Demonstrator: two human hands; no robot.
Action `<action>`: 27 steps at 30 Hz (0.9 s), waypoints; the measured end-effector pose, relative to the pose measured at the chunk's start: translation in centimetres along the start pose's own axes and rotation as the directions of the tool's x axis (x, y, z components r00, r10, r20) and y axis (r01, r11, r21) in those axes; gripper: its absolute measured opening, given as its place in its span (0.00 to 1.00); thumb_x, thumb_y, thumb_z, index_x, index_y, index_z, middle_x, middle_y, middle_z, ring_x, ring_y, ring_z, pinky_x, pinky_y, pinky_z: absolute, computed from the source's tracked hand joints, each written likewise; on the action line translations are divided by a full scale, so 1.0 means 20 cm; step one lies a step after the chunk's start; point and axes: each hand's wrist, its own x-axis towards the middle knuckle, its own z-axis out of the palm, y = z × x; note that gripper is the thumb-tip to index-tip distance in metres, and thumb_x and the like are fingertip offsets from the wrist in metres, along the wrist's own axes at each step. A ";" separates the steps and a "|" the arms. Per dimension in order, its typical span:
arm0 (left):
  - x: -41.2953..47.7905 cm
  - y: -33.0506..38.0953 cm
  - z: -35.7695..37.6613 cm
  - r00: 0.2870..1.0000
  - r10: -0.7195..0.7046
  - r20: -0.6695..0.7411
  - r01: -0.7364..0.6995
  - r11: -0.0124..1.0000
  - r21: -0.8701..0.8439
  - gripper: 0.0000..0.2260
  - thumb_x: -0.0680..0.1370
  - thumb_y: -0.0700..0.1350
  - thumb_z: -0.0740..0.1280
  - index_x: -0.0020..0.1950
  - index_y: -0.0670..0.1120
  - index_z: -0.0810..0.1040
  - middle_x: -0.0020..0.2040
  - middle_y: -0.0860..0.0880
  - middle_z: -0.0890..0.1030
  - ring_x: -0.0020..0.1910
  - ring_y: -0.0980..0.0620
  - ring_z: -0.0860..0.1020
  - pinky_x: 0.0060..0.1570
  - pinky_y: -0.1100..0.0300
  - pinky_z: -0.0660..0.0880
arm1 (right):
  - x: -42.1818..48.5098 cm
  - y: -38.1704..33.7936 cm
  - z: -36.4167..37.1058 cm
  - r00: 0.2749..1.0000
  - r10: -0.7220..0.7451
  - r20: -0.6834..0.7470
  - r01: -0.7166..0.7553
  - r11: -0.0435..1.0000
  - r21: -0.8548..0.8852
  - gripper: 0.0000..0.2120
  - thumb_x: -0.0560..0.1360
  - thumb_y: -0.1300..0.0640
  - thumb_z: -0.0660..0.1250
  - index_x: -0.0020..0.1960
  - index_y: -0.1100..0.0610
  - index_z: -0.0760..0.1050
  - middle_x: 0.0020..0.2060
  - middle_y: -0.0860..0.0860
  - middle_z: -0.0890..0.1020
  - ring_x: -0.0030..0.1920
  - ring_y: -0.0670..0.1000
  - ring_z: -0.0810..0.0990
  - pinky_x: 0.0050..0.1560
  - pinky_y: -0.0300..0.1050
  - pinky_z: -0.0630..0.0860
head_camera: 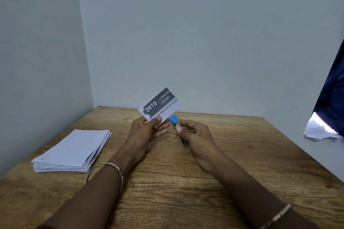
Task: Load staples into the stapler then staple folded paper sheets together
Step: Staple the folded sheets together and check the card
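My left hand [147, 128] holds a small folded paper [160, 106] upright above the table; it is white with a grey printed band and the number 3110. My right hand [193, 134] grips a small stapler [174, 121] with a blue top and metal body. The stapler's blue end meets the lower right corner of the folded paper. Most of the stapler's body is hidden inside my fingers. A stack of folded white sheets [74, 151] lies on the table to the left of my left forearm.
The wooden table [242, 154] fills a corner, with pale walls to the left and behind. At the right edge hang a dark blue cloth [333, 91] and some crumpled white paper [320, 129].
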 end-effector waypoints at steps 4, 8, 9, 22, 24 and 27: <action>0.00 -0.01 0.01 0.999 -0.011 0.041 0.012 1.000 -0.015 0.10 0.81 0.37 0.67 0.61 0.37 0.78 0.54 0.38 0.86 0.53 0.43 0.86 0.48 0.55 0.84 | 0.02 0.00 -0.01 1.000 0.016 -0.022 -0.015 0.999 0.043 0.13 0.78 0.64 0.72 0.62 0.60 0.82 0.54 0.61 0.86 0.62 0.63 0.82 0.67 0.58 0.77; -0.01 -0.02 0.02 0.996 -0.005 0.087 0.002 0.999 0.033 0.10 0.80 0.36 0.67 0.61 0.37 0.79 0.55 0.40 0.87 0.53 0.43 0.86 0.47 0.57 0.84 | 0.02 0.00 -0.01 1.000 -0.004 0.013 0.003 0.998 0.068 0.12 0.77 0.63 0.72 0.60 0.60 0.83 0.53 0.60 0.87 0.61 0.62 0.83 0.66 0.56 0.78; -0.01 -0.02 0.02 0.996 -0.007 0.091 0.003 0.999 0.043 0.11 0.80 0.36 0.67 0.62 0.37 0.79 0.55 0.39 0.86 0.53 0.44 0.86 0.47 0.57 0.84 | 0.02 0.00 -0.02 1.000 -0.002 0.014 0.001 0.997 0.072 0.11 0.77 0.63 0.72 0.59 0.60 0.83 0.53 0.60 0.88 0.61 0.62 0.83 0.65 0.55 0.79; -0.03 -0.01 0.05 0.986 -0.021 0.164 0.009 0.997 0.072 0.13 0.80 0.37 0.68 0.65 0.37 0.77 0.54 0.39 0.87 0.53 0.42 0.86 0.48 0.56 0.84 | 0.02 -0.02 -0.02 0.994 0.072 -0.078 -0.059 0.986 0.159 0.11 0.76 0.68 0.71 0.58 0.65 0.82 0.52 0.66 0.85 0.49 0.56 0.84 0.51 0.46 0.81; -0.03 -0.02 0.05 0.984 -0.023 0.174 0.012 0.998 0.063 0.13 0.80 0.37 0.67 0.65 0.38 0.77 0.54 0.39 0.87 0.53 0.42 0.86 0.48 0.56 0.84 | 0.03 -0.02 -0.01 0.991 0.081 -0.108 -0.064 0.986 0.151 0.11 0.76 0.69 0.71 0.59 0.66 0.81 0.48 0.64 0.86 0.44 0.53 0.85 0.46 0.44 0.81; -0.04 -0.02 0.05 0.980 -0.027 0.198 0.017 0.998 0.053 0.14 0.80 0.36 0.67 0.66 0.38 0.76 0.55 0.38 0.86 0.52 0.42 0.86 0.47 0.56 0.84 | 0.04 -0.01 0.00 0.983 0.103 -0.150 -0.080 0.986 0.148 0.08 0.76 0.70 0.70 0.54 0.66 0.82 0.37 0.57 0.86 0.31 0.44 0.83 0.33 0.37 0.78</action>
